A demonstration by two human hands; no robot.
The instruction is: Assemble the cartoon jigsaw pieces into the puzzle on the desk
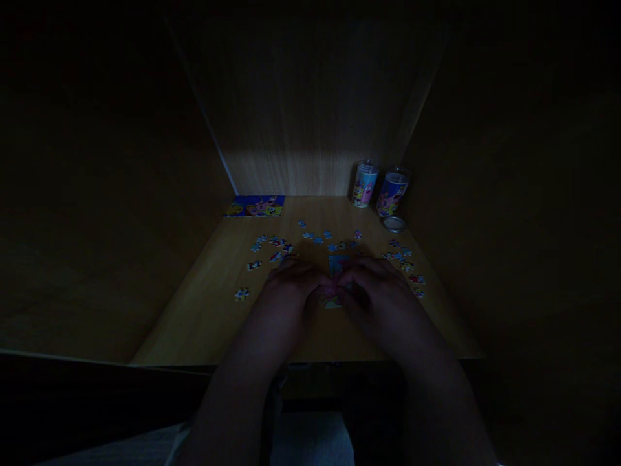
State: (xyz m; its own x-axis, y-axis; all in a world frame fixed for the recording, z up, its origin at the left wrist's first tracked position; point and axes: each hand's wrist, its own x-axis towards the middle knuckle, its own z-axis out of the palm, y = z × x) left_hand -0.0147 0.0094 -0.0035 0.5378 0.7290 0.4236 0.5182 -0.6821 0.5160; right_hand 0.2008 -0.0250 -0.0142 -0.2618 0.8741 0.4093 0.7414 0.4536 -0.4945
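Note:
In dim light, my left hand (295, 281) and my right hand (376, 278) meet over a small joined patch of jigsaw puzzle (336, 263) near the middle of the table. The fingertips of both hands are pinched together at a pinkish puzzle piece (334, 286), which they largely hide. Blue shows at the patch's top, green and yellow at its lower edge. Loose puzzle pieces (317, 240) lie beyond my hands, with more pieces (276, 256) by my left hand and others (405, 264) past my right.
A colourful cartoon picture sheet (265, 206) lies at the back left. Two cartoon-printed cans (365, 184) (392, 193) stand at the back right, a round metal lid (392, 224) before them. Wooden panels (310, 129) enclose the table (204, 304) at the back and sides.

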